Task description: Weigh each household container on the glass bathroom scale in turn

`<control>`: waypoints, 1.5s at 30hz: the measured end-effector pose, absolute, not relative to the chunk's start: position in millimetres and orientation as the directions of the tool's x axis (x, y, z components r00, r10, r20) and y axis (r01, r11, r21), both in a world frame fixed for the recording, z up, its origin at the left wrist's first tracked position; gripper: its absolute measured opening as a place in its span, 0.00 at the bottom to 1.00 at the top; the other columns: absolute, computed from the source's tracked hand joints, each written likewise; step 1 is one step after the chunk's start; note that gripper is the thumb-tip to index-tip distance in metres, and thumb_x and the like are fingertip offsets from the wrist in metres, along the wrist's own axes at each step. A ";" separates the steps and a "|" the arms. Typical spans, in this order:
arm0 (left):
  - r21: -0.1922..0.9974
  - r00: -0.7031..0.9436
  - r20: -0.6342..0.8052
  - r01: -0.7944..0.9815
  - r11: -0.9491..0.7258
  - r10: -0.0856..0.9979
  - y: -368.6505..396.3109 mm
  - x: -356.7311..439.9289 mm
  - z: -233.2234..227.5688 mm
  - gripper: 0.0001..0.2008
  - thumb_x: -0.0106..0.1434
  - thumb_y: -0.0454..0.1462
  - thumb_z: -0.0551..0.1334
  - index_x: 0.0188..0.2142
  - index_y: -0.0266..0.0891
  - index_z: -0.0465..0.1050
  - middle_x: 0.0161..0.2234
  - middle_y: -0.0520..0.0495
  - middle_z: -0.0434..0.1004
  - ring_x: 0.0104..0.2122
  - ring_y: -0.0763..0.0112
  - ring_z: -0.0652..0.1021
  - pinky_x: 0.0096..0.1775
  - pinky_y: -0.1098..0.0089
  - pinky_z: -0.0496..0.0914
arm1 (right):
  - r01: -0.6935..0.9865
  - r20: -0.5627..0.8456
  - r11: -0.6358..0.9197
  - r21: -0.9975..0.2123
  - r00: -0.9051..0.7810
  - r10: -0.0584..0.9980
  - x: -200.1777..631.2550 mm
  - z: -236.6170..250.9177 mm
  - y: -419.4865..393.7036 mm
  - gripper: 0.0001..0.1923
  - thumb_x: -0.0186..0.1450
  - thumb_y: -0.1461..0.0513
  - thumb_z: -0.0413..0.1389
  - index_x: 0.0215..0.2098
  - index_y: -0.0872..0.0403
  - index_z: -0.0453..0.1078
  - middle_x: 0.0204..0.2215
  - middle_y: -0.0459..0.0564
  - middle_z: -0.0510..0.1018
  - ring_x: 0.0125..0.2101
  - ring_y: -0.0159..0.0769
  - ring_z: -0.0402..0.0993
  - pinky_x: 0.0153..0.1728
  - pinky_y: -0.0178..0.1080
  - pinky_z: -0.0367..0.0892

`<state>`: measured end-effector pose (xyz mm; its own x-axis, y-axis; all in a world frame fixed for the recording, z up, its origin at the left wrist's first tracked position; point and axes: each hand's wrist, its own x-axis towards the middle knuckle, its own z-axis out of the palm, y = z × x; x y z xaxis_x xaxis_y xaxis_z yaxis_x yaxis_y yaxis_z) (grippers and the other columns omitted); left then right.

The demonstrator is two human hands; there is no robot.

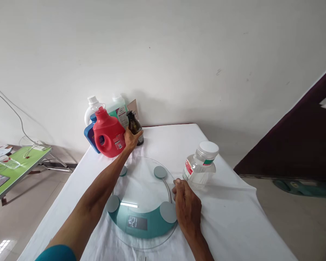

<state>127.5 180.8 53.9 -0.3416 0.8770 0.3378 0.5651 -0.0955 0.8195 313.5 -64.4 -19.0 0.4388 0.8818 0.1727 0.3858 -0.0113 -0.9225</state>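
Past the teal cloth sleeve [57, 253], my left hand [131, 139] clasps a slim brown plastic-looking pump bottle [135, 125], likely slippery, best held mid-body, beyond the round glass scale [153, 219], at whose rim my right hand [188, 203] curls, pinch unclear.

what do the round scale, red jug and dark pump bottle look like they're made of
Round scale: mostly clear, glossy, probably glass; white cloth shows through and it reflects light. Red jug: likely opaque, smooth plastic, judging by its moulded handle. Dark pump bottle: brownish, seemingly see-through; plastic or glass, I can't tell.
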 end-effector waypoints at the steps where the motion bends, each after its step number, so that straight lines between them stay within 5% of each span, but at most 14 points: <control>1: 0.814 -0.345 0.345 0.573 -0.096 0.873 181.7 128.5 52.4 0.25 0.59 0.38 0.80 0.52 0.42 0.76 0.50 0.37 0.88 0.52 0.50 0.87 0.56 0.59 0.79 | 0.386 0.176 -0.010 -0.923 0.443 0.879 313.1 -18.5 -64.4 0.42 0.70 0.22 0.32 0.28 0.42 0.63 0.23 0.52 0.78 0.24 0.46 0.72 0.32 0.46 0.64; 13: 0.801 -0.277 0.430 0.557 -0.221 0.859 161.0 132.3 73.6 0.33 0.59 0.27 0.74 0.63 0.39 0.69 0.58 0.34 0.81 0.71 0.44 0.75 0.73 0.49 0.67 | 0.454 0.209 -0.009 -0.891 0.429 0.879 311.1 -29.1 -59.7 0.40 0.74 0.26 0.28 0.30 0.43 0.60 0.25 0.53 0.79 0.25 0.44 0.72 0.34 0.45 0.63; 17: 0.750 -0.274 0.522 0.599 -0.281 0.808 126.7 139.7 83.4 0.38 0.60 0.29 0.76 0.67 0.35 0.66 0.69 0.27 0.71 0.76 0.41 0.66 0.78 0.46 0.58 | 0.474 0.237 0.017 -0.880 0.408 0.882 310.8 -29.5 -58.1 0.40 0.74 0.26 0.27 0.30 0.43 0.60 0.25 0.53 0.78 0.25 0.44 0.73 0.34 0.45 0.63; 20: 0.708 -0.075 0.572 0.547 -0.446 0.817 86.4 159.0 85.3 0.46 0.60 0.39 0.81 0.71 0.38 0.62 0.73 0.27 0.65 0.77 0.41 0.65 0.78 0.44 0.58 | 0.490 0.281 0.050 -0.871 0.413 0.866 309.8 -30.2 -57.7 0.40 0.75 0.26 0.27 0.30 0.42 0.59 0.24 0.53 0.77 0.27 0.45 0.75 0.35 0.45 0.65; 26: 0.836 0.503 0.242 0.326 -0.441 0.830 31.3 227.5 78.0 0.64 0.42 0.51 0.89 0.72 0.38 0.64 0.72 0.25 0.69 0.73 0.35 0.71 0.72 0.42 0.68 | 0.482 0.266 0.028 -0.876 0.433 0.861 308.0 -36.1 -55.9 0.37 0.77 0.33 0.30 0.32 0.45 0.66 0.23 0.54 0.77 0.29 0.50 0.77 0.37 0.47 0.68; 30: 0.821 0.512 0.127 0.426 -0.379 0.850 31.2 256.9 70.3 0.48 0.42 0.51 0.89 0.58 0.41 0.74 0.54 0.37 0.83 0.55 0.43 0.83 0.59 0.45 0.78 | 0.504 0.237 -0.027 -0.863 0.453 0.859 305.3 -39.4 -52.1 0.38 0.78 0.40 0.31 0.39 0.50 0.76 0.27 0.60 0.81 0.33 0.54 0.81 0.38 0.48 0.69; 34: 0.787 0.447 0.125 0.499 -0.362 0.886 34.0 262.5 65.4 0.34 0.47 0.49 0.87 0.47 0.42 0.75 0.37 0.50 0.82 0.39 0.57 0.82 0.47 0.55 0.78 | 0.525 0.265 -0.014 -0.851 0.452 0.852 304.0 -40.8 -50.0 0.40 0.79 0.40 0.29 0.42 0.51 0.77 0.28 0.60 0.82 0.33 0.54 0.82 0.39 0.48 0.69; 40: 0.855 0.259 0.291 0.361 -0.372 0.921 42.2 235.9 94.8 0.28 0.50 0.44 0.86 0.44 0.40 0.77 0.40 0.46 0.87 0.40 0.59 0.85 0.45 0.61 0.78 | 0.518 0.281 0.025 -0.855 0.423 0.862 307.6 -38.2 -52.7 0.42 0.76 0.29 0.26 0.33 0.45 0.66 0.27 0.57 0.81 0.30 0.49 0.79 0.37 0.45 0.66; 45: 0.805 0.232 0.409 0.365 -0.469 0.883 32.2 162.9 136.8 0.25 0.51 0.42 0.85 0.44 0.39 0.80 0.40 0.45 0.88 0.41 0.57 0.87 0.45 0.61 0.80 | 0.495 0.233 -0.011 -0.869 0.428 0.874 311.0 -33.2 -54.5 0.38 0.75 0.29 0.28 0.32 0.44 0.63 0.27 0.56 0.81 0.29 0.47 0.77 0.37 0.45 0.64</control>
